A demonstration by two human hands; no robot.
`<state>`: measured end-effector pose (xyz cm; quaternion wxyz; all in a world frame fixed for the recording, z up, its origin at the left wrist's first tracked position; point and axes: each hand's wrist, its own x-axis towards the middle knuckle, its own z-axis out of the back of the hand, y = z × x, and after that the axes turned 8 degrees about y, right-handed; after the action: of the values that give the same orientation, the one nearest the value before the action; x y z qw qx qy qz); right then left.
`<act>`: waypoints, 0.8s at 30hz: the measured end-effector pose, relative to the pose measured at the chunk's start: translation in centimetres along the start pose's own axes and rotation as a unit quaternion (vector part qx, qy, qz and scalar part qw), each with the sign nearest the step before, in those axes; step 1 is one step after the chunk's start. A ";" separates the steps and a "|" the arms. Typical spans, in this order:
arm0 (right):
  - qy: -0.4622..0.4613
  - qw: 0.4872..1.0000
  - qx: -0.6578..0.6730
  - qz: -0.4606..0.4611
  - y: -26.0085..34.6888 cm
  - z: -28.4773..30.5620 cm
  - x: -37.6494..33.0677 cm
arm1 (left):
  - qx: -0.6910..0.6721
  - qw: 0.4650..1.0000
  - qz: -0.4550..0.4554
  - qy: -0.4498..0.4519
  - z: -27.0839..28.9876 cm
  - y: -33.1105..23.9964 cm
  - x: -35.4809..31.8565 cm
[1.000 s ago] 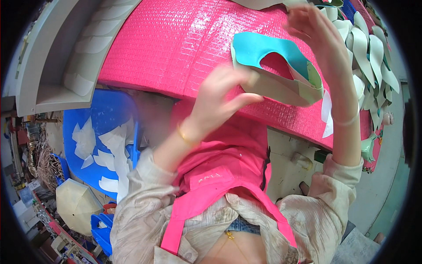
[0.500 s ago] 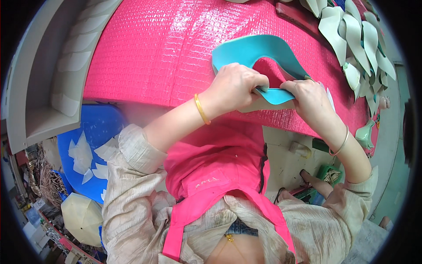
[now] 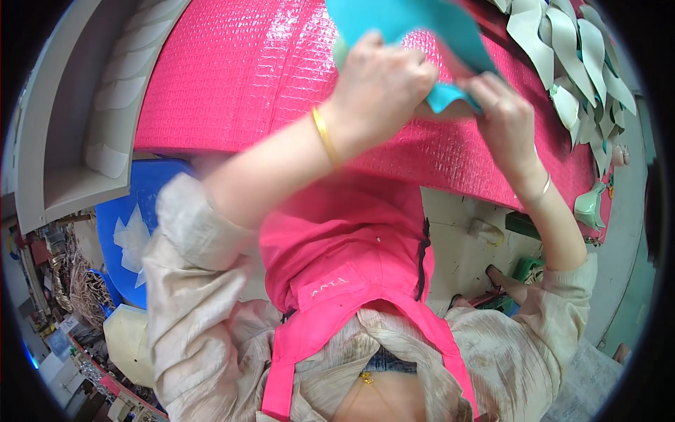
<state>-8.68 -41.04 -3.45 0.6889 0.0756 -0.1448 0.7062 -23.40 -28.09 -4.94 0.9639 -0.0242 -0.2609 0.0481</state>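
A curved, teal-faced piece that looks like a shoe upper [image 3: 390,20] is held up above the pink-covered table [image 3: 225,91]. My left hand [image 3: 382,88] is closed on its near edge, blurred by motion. Closed on the same edge a little to the right is my right hand [image 3: 504,112]. Between the two hands a short stretch of that edge bends into a small wave. The far part of the piece runs out of the top of the view.
A pile of pale shoe uppers [image 3: 566,53] lies at the table's right edge. Grey shelving [image 3: 70,105] holding pale pieces stands left. Below it, white scraps [image 3: 132,239] lie on a blue plastic surface [image 3: 119,271]. At lower right, a person's foot [image 3: 496,276] shows beneath the table.
Both hands have lifted the shoe upper and moved it away from me, toward the top of the view. Its near edge is now more sharply bent.
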 end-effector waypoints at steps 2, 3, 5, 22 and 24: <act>-0.095 0.994 -0.053 0.028 -0.8 -0.2 0.9 | 0.135 0.985 -0.105 -0.040 0.9 0.9 1.2; -0.136 0.987 -0.079 0.039 -1.2 -1.4 0.8 | 0.185 0.967 -0.165 -0.057 0.5 1.3 1.7; -0.131 0.988 -0.060 0.052 -0.4 -4.3 -0.8 | 0.188 0.955 -0.227 -0.004 -1.7 1.7 -0.6; 0.434 0.882 0.181 -0.045 -0.2 -4.3 6.2 | -0.136 0.943 0.283 0.113 -4.9 -1.4 -4.7; 0.430 0.885 0.171 -0.049 0.1 -4.5 6.4 | -0.132 0.934 0.299 0.147 -4.8 -1.4 -4.2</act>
<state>-8.57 -33.55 -5.71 0.6936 -0.1117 0.2925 0.6488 -24.47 -30.01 -11.10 0.9207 -0.2349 -0.1010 0.2949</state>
